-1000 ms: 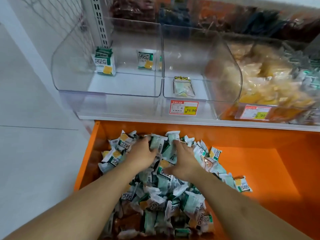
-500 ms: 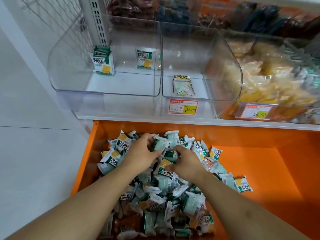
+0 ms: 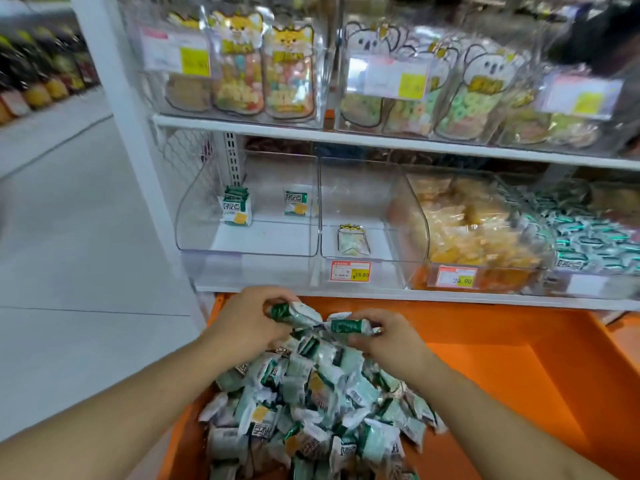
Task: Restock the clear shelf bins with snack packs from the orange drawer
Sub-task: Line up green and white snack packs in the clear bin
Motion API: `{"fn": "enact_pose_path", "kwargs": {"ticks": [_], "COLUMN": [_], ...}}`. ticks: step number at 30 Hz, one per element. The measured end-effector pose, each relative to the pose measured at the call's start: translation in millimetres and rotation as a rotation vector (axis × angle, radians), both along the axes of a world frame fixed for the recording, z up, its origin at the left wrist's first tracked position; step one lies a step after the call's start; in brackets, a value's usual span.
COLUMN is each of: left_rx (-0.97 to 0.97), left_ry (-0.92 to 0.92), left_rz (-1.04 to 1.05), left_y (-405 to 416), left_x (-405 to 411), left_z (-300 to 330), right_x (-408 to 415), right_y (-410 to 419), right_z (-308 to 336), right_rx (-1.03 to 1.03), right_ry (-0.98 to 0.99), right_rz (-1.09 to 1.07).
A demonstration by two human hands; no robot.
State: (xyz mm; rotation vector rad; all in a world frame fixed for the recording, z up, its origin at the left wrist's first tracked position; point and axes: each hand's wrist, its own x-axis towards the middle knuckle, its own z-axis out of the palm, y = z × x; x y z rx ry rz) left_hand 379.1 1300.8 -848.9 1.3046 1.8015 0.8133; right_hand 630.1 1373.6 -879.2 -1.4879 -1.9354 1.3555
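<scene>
A heap of green-and-white snack packs (image 3: 311, 403) fills the left side of the orange drawer (image 3: 502, 375). My left hand (image 3: 246, 320) is shut on a bunch of snack packs (image 3: 294, 313), lifted above the heap. My right hand (image 3: 388, 337) grips more packs (image 3: 349, 325) beside it. Just above stands the left clear bin (image 3: 194, 216), holding two green-and-white packs (image 3: 236, 211) at its back. The clear bin next to it (image 3: 412, 220) holds one small pouch (image 3: 351, 239).
A bin of yellow snacks (image 3: 478, 237) and one of green-wrapped packs (image 3: 595, 237) stand further right. The shelf above (image 3: 346, 135) carries bins of animal-shaped pouches. Price tags (image 3: 350, 271) sit on the bin fronts. White floor (image 3: 86, 271) lies to the left.
Both hands have closed on packs and risen out of the heap toward the shelf edge. My view has tilted up, bringing the upper shelf into sight.
</scene>
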Motion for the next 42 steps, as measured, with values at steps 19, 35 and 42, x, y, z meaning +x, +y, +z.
{"fn": "enact_pose_path", "kwargs": {"ticks": [19,35,42], "left_rx": [0.112,0.032,0.033], "left_ry": [-0.51,-0.835,-0.843], "left_rz": [0.258,0.27,0.111], "left_y": [-7.6,6.4,-2.2], "left_x": [-5.8,-3.7,3.7], "left_z": [63.6,69.4,77.4], "right_x": [-30.1,-38.8,-45.3], "right_y": [0.0,-13.8,-18.7], "right_z": [102.9,112.6,105.7], "right_rx": [-0.106,0.419,0.618], "right_ry": [0.592,0.291,0.117], "right_rz": [-0.08,0.128,0.195]}}
